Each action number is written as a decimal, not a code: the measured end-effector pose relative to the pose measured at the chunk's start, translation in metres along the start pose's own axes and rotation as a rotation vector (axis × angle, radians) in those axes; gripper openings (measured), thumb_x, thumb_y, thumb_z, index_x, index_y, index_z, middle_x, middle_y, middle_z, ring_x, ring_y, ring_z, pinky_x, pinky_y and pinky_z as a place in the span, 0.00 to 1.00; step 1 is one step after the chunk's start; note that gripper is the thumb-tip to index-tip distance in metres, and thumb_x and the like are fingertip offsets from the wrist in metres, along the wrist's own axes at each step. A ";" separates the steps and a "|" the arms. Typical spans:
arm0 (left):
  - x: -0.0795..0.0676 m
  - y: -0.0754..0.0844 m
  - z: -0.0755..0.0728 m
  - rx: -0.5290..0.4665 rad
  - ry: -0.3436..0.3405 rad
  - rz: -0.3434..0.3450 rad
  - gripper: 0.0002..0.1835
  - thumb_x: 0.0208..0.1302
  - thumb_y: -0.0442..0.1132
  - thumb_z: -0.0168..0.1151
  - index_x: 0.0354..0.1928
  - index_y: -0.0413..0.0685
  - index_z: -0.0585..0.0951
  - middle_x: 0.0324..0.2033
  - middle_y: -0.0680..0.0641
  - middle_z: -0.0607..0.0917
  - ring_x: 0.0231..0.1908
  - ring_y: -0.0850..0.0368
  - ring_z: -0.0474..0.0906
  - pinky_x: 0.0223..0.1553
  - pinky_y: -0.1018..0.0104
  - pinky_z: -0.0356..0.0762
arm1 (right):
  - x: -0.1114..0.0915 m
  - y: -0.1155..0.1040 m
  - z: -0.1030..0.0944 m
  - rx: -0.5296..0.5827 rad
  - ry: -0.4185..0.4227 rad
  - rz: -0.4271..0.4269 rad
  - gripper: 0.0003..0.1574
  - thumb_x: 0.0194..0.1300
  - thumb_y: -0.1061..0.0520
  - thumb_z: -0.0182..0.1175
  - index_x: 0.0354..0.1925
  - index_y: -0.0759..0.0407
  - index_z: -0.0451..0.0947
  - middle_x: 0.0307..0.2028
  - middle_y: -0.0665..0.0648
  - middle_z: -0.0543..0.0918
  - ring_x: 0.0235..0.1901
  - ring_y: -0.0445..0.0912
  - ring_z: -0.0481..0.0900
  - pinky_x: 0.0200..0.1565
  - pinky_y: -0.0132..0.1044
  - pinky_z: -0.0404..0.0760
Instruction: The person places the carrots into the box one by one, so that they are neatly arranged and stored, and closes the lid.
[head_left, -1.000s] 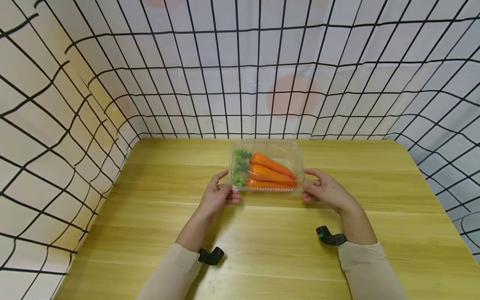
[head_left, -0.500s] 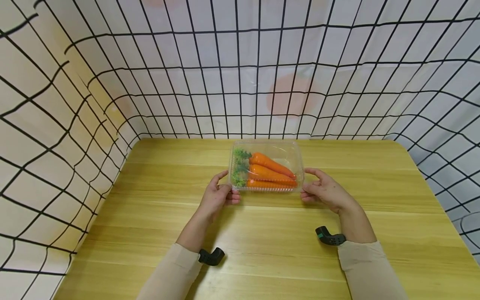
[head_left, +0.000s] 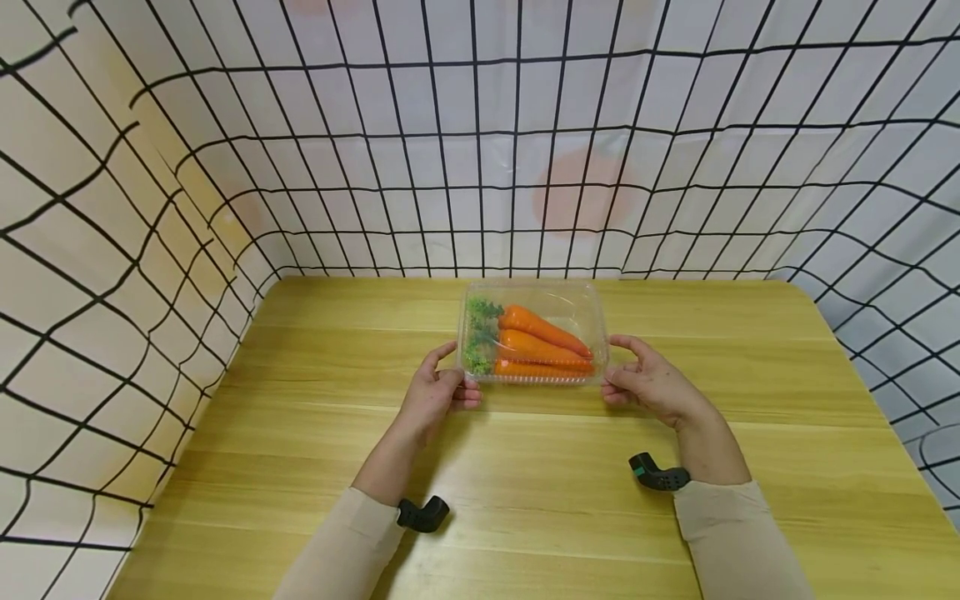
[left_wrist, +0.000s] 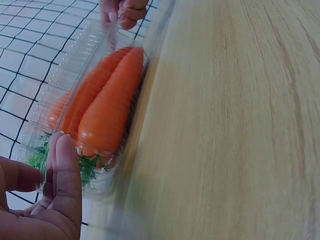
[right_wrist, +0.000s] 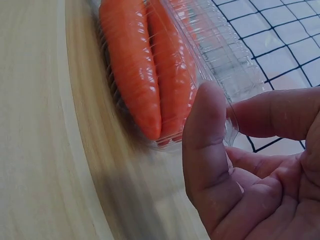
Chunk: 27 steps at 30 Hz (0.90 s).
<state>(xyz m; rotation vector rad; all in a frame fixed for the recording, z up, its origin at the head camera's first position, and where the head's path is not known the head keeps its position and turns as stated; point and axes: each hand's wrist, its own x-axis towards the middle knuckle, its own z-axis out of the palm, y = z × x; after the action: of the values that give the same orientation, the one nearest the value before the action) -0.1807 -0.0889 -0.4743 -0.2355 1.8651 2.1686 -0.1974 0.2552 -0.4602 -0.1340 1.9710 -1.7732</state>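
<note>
A clear plastic clamshell box (head_left: pixel 577 304) sits toward the back of the table in the head view, its lid down. Inside lie three orange carrots (head_left: pixel 542 347), their green leafy tops (head_left: pixel 480 333) on the left. At the box's left front corner, my left hand (head_left: pixel 433 392) pinches the rim between thumb and fingers. My right hand (head_left: pixel 656 382) pinches the rim on the right side the same way. Seen from the right wrist, the rim edge (right_wrist: pixel 231 127) passes between thumb and index finger. The left wrist view shows the fingertips (left_wrist: pixel 67 155) right at the rim.
The wooden table (head_left: pixel 525 500) ends at the back against a white cloth (head_left: pixel 480 167) with a black grid, which also rises on both sides. A black wrist-worn device (head_left: pixel 423 514) sits on the left wrist, and another black device (head_left: pixel 657 473) on the right.
</note>
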 end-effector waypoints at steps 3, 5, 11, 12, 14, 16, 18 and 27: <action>0.000 0.000 0.000 0.005 0.001 0.000 0.31 0.76 0.32 0.47 0.78 0.51 0.58 0.29 0.46 0.85 0.25 0.58 0.85 0.37 0.61 0.89 | 0.000 0.000 0.000 -0.025 0.005 -0.003 0.46 0.76 0.64 0.52 0.80 0.64 0.38 0.36 0.56 0.86 0.36 0.42 0.88 0.41 0.33 0.88; 0.000 0.001 0.001 0.007 0.002 -0.004 0.31 0.76 0.33 0.47 0.78 0.51 0.58 0.29 0.46 0.85 0.25 0.58 0.85 0.37 0.61 0.89 | -0.001 0.000 0.000 -0.040 0.009 -0.009 0.45 0.76 0.65 0.52 0.80 0.65 0.39 0.36 0.57 0.86 0.36 0.43 0.88 0.41 0.33 0.88; 0.001 0.000 0.001 0.015 0.001 -0.009 0.31 0.76 0.33 0.47 0.78 0.51 0.59 0.29 0.46 0.85 0.25 0.58 0.85 0.37 0.61 0.89 | 0.000 0.002 -0.001 -0.057 0.011 -0.027 0.44 0.76 0.66 0.52 0.79 0.66 0.39 0.36 0.58 0.85 0.36 0.44 0.88 0.40 0.33 0.88; 0.002 0.000 0.001 0.016 0.000 -0.010 0.30 0.77 0.33 0.47 0.78 0.51 0.58 0.29 0.46 0.85 0.25 0.58 0.85 0.37 0.61 0.89 | 0.000 0.002 -0.001 -0.055 0.009 -0.028 0.44 0.76 0.66 0.52 0.79 0.66 0.39 0.36 0.58 0.85 0.35 0.44 0.88 0.40 0.33 0.88; 0.002 0.000 0.001 0.014 -0.002 -0.013 0.30 0.77 0.33 0.47 0.78 0.52 0.59 0.29 0.46 0.85 0.25 0.58 0.86 0.37 0.61 0.89 | 0.000 0.002 -0.001 -0.044 0.007 -0.022 0.44 0.76 0.65 0.52 0.79 0.66 0.39 0.37 0.57 0.85 0.35 0.44 0.88 0.40 0.33 0.88; 0.003 -0.001 0.000 0.015 -0.007 -0.015 0.30 0.77 0.33 0.47 0.78 0.51 0.58 0.30 0.44 0.85 0.25 0.58 0.86 0.37 0.61 0.89 | -0.001 0.002 -0.001 -0.025 0.004 -0.011 0.44 0.77 0.64 0.51 0.79 0.66 0.39 0.37 0.56 0.85 0.36 0.43 0.88 0.41 0.34 0.88; 0.003 -0.001 -0.001 0.017 -0.008 -0.019 0.30 0.77 0.34 0.47 0.78 0.51 0.59 0.31 0.43 0.85 0.26 0.58 0.86 0.38 0.61 0.89 | -0.002 0.001 -0.001 -0.010 -0.002 0.003 0.44 0.78 0.62 0.51 0.80 0.65 0.39 0.38 0.55 0.85 0.37 0.43 0.87 0.43 0.35 0.88; 0.003 0.001 -0.005 0.064 0.014 -0.036 0.27 0.78 0.38 0.50 0.76 0.48 0.62 0.36 0.38 0.86 0.26 0.56 0.86 0.39 0.58 0.89 | -0.004 -0.004 -0.002 -0.038 -0.004 0.025 0.41 0.79 0.58 0.50 0.79 0.65 0.43 0.42 0.58 0.85 0.40 0.45 0.87 0.45 0.35 0.88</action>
<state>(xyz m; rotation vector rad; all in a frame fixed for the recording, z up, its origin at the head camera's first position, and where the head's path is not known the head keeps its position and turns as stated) -0.1838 -0.0942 -0.4748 -0.2695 1.9190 2.0848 -0.1958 0.2581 -0.4548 -0.1244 1.9956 -1.7195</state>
